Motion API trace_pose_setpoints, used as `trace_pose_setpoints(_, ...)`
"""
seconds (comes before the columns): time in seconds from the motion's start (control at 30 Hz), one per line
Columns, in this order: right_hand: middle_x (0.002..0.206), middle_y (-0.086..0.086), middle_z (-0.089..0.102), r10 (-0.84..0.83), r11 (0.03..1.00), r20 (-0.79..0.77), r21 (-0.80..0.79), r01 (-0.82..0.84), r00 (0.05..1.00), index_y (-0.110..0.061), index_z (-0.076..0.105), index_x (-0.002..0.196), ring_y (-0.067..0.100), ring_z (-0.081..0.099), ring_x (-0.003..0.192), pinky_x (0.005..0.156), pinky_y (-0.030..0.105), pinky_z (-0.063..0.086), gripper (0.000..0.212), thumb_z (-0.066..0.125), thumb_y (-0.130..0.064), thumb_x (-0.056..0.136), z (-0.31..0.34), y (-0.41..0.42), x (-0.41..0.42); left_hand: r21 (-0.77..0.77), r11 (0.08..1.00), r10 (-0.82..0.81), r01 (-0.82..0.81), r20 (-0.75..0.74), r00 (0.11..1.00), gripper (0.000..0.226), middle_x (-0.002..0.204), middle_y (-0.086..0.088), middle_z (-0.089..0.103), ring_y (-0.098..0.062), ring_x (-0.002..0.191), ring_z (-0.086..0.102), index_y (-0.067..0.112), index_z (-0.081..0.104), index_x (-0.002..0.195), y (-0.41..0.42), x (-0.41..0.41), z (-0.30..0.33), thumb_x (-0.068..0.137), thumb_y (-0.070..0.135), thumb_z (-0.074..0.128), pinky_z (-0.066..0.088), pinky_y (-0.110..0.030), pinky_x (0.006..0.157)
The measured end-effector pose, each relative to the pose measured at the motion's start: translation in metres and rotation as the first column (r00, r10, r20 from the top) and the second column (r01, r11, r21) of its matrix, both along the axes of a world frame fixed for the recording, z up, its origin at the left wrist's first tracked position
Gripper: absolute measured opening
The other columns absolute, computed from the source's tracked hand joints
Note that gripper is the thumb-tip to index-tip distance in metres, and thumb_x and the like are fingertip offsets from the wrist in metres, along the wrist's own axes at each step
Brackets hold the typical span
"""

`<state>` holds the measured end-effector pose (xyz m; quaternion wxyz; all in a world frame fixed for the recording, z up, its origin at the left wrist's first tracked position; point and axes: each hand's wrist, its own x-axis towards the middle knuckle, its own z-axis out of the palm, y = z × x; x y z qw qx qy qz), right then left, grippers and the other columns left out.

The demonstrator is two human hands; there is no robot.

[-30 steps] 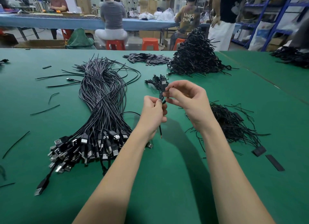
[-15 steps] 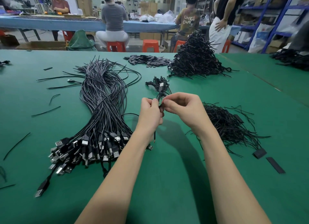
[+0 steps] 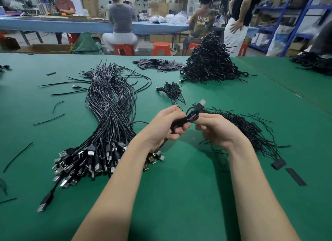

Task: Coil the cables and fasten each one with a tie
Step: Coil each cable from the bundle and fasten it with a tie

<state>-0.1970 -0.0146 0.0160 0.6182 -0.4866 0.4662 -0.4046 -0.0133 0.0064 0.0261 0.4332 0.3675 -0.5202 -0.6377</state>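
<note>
**Coiled black cable held between both hands above the green table**

The left hand (image 3: 168, 126) has its fingers curled round a small coiled cable (image 3: 186, 119), black and thin, gathered into a tight bundle of loops. The right hand (image 3: 214, 128) pinches the bundle's other end between thumb and fingertips. From that end a USB plug (image 3: 200, 104) with a silvery metal tip sticks up and away from the person, slightly blurred. The bundle sits in the air above the green table (image 3: 179, 195), between the two hands.

Just left of the hands lies a long sheaf of loose cables (image 3: 109, 105), their plugs fanned out nearest the person. Beside the right wrist is a flat heap of thin black ties (image 3: 251, 131). Farther off rest a small cluster of finished coils (image 3: 171, 91) and a tall pile of coiled cables (image 3: 210, 64).
</note>
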Motion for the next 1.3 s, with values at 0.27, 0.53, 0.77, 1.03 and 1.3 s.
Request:
trace_pose_setpoints(0.27,0.079,-0.003,0.079,0.035,0.946,-0.608,-0.236,-0.223,0.793,-0.028,0.084,0.081,0.005,0.063,0.071,0.072,0.027,0.05,0.008,0.089,-0.024,0.076,0.027,0.005,-0.017,-0.096,0.981,-0.117,0.169,0.407,0.906,0.019,0.08,-0.013,0.074,-0.014,0.059,0.051,0.01,0.054,0.08,-0.001,0.005,-0.007,0.097,0.006,0.059,0.041,-0.021,0.053)
trace_pose_setpoints(0.53,0.059,-0.019,0.07,-0.348,0.854,-0.588,-0.52,-0.011,0.73,-0.03,0.082,0.074,-0.004,0.066,0.06,0.069,0.022,0.056,0.011,0.078,-0.021,0.079,0.024,0.003,0.022,-0.299,0.919,0.384,-0.258,0.524,0.76,0.009,0.07,0.005,0.076,-0.007,0.058,0.064,0.023,0.065,0.074,-0.012,-0.006,-0.019,0.082,0.019,0.066,0.049,-0.021,0.061)
trace_pose_setpoints(0.77,0.084,-0.006,0.077,-0.309,0.826,-0.399,-0.562,0.036,0.863,-0.018,0.083,0.08,0.012,0.072,0.083,0.083,0.029,0.058,0.008,0.081,-0.01,0.081,0.023,0.007,0.027,-0.075,0.876,0.481,-0.477,0.219,0.849,0.02,0.073,-0.007,0.076,-0.017,0.065,0.07,0.013,0.069,0.085,-0.014,-0.006,-0.017,0.066,0.019,0.074,0.059,-0.038,0.088)
trace_pose_setpoints(1.03,0.067,-0.007,0.074,-0.307,0.855,-0.503,-0.519,0.002,0.808,-0.023,0.079,0.081,0.002,0.067,0.065,0.065,0.015,0.051,0.007,0.08,-0.03,0.085,0.026,0.003,0.027,-0.685,0.642,0.715,-0.346,0.371,0.593,0.01,0.075,0.009,0.074,0.0,0.072,0.068,0.022,0.072,0.084,-0.007,-0.007,-0.016,0.079,0.014,0.072,0.05,-0.01,0.07)
trace_pose_setpoints(1.3,0.068,-0.009,0.069,-0.444,0.774,-0.553,-0.633,-0.009,0.705,-0.018,0.076,0.081,0.004,0.064,0.064,0.06,0.003,0.042,0.008,0.075,-0.021,0.089,0.016,-0.004,0.042,-0.713,0.638,0.712,-0.289,0.404,0.575,0.013,0.082,0.008,0.074,-0.003,0.077,0.067,0.023,0.07,0.094,-0.007,-0.006,-0.022,0.084,0.014,0.068,0.053,-0.019,0.073)
